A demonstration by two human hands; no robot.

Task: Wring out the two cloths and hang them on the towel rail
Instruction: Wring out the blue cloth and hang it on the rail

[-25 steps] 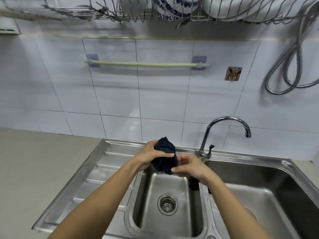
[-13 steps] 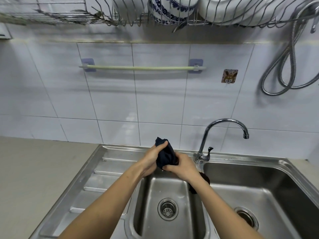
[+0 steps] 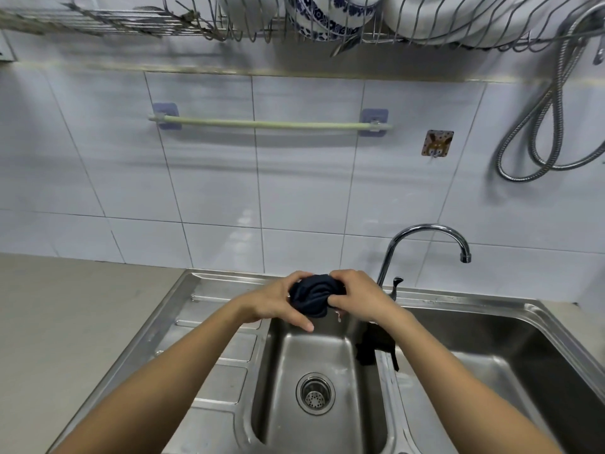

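Left hand (image 3: 275, 304) and right hand (image 3: 355, 296) grip the dark cloth (image 3: 312, 298), twisted; soft, probably waterlogged, best held by its ends.

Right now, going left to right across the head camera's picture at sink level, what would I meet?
Countertop → draining board → left hand → dark cloth being twisted → right hand → tap spout → large basin.
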